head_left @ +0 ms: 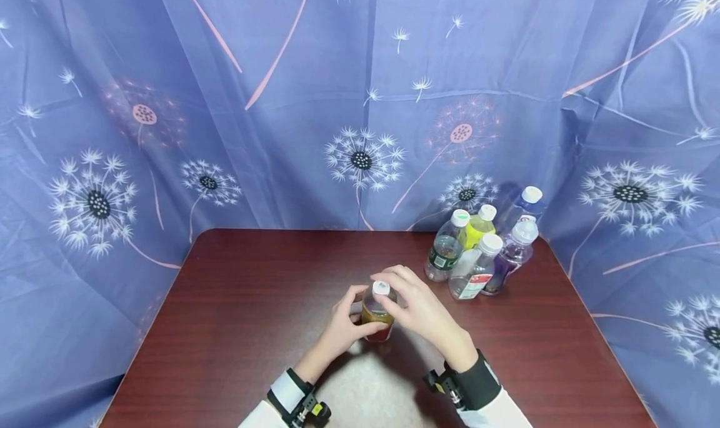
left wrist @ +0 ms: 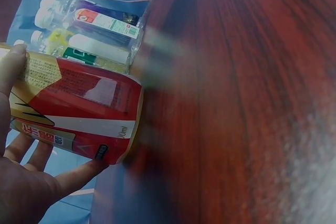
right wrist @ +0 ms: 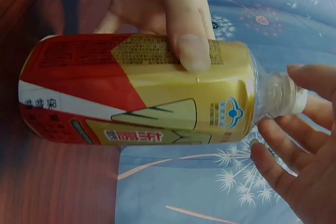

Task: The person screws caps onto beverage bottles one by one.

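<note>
A plastic drink bottle with a red and gold label (right wrist: 173,95) stands upright on the brown table in front of me. My left hand (head_left: 344,325) grips its body, thumb on the near side and fingers around the far side. At the top, my right hand (head_left: 413,306) has thumb and fingers around the white cap (head_left: 380,288). In the right wrist view the cap sits on the clear bottle neck (right wrist: 274,95), between the right thumb and fingers. The left wrist view shows the lower label (left wrist: 100,111) and the bottle's base close to the tabletop.
Several capped bottles stand together at the back right: a clear one with a green label (head_left: 442,259), a yellow one (head_left: 478,227), a clear one with a red and white label (head_left: 475,278), and purple ones (head_left: 509,259). A blue dandelion-print curtain (head_left: 304,165) surrounds the table (head_left: 236,303).
</note>
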